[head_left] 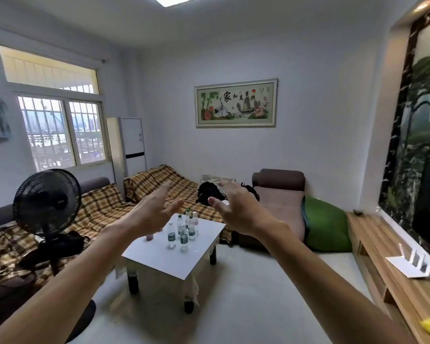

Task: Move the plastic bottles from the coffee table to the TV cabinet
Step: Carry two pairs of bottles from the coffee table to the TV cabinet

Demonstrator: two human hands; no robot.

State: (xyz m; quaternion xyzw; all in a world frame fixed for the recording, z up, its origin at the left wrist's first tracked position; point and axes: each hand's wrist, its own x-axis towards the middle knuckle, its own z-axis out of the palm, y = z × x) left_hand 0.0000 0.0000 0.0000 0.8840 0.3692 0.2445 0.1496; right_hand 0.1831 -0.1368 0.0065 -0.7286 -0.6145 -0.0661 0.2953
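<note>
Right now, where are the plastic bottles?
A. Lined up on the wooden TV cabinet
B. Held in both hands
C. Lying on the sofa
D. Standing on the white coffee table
D: the bottles stand upright in a cluster on the coffee table, while the left hand and right hand are open and empty.

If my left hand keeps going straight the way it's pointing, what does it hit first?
Probably the cluster of plastic bottles on the coffee table; the left hand, fingers spread, points toward them. Depth is unclear, so it might pass above them toward the sofa.
</note>
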